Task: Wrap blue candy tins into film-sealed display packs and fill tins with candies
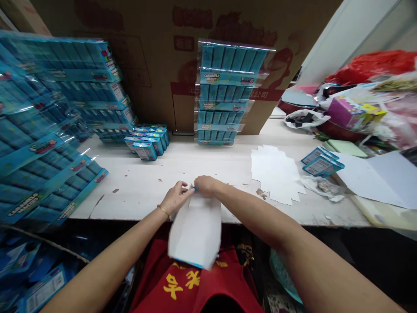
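Note:
Just above the table's front edge, I hold an unfolded cardboard display tray, white inside with a bit of blue at its ends. Its near end hangs over the edge, above my red apron. My left hand, with a bracelet at the wrist, pinches the tray's far left corner. My right hand is closed around the far end, its fingertips partly hidden. Flat white cardboard blanks lie to the right of my right hand. Beyond my left hand stands a group of small blue boxes.
Stacks of wrapped blue candy displays stand at the left and at the back middle, before a large brown carton. Two blue boxes and a cluttered heap with a red bag are at the right. A bin of blue cartons sits lower left.

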Demonstrator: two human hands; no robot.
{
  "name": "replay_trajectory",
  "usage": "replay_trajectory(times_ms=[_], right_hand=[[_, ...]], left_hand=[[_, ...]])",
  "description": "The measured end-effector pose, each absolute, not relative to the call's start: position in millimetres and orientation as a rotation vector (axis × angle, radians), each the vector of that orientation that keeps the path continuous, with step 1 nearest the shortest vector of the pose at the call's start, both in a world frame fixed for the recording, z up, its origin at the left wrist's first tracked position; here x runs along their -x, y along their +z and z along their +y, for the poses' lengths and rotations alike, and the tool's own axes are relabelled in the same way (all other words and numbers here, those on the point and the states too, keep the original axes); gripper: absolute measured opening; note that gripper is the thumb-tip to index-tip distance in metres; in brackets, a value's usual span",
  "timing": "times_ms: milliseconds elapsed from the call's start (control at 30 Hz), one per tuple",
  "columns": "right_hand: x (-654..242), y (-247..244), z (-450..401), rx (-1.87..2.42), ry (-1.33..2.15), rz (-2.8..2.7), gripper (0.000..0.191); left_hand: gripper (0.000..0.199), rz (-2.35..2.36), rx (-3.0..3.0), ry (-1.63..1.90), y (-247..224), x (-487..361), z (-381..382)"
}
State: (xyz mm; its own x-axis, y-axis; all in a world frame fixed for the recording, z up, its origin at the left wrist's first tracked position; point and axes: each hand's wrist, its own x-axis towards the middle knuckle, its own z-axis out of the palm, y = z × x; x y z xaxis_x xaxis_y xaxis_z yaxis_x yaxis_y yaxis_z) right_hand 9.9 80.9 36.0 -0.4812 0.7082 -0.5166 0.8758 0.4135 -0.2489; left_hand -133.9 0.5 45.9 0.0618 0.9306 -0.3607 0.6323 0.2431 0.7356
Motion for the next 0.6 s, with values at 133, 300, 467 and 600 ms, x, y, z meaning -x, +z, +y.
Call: replay_trajectory(times_ms=[133,300,467,600], right_hand=[[-55,30,94,-1.574,-0.639,2.179,0.029],[-83,23,86,-1.827,-0.627,1.995,0.034],[-94,27,84,-1.921,-0.693,1.898,0.022],[-98,52,60,-2.017,-0.639,2.008,0.035]], left_hand=[[0.041,1.564,-2.006,0.714,80,130,-51],[0.052,1.437,-2.481,0.539,57,117,-89],[0.051,1.594,-2.513,0.463,6,122,-54],[0.049,1.501,-2.486,0.363,-1,132,-19]])
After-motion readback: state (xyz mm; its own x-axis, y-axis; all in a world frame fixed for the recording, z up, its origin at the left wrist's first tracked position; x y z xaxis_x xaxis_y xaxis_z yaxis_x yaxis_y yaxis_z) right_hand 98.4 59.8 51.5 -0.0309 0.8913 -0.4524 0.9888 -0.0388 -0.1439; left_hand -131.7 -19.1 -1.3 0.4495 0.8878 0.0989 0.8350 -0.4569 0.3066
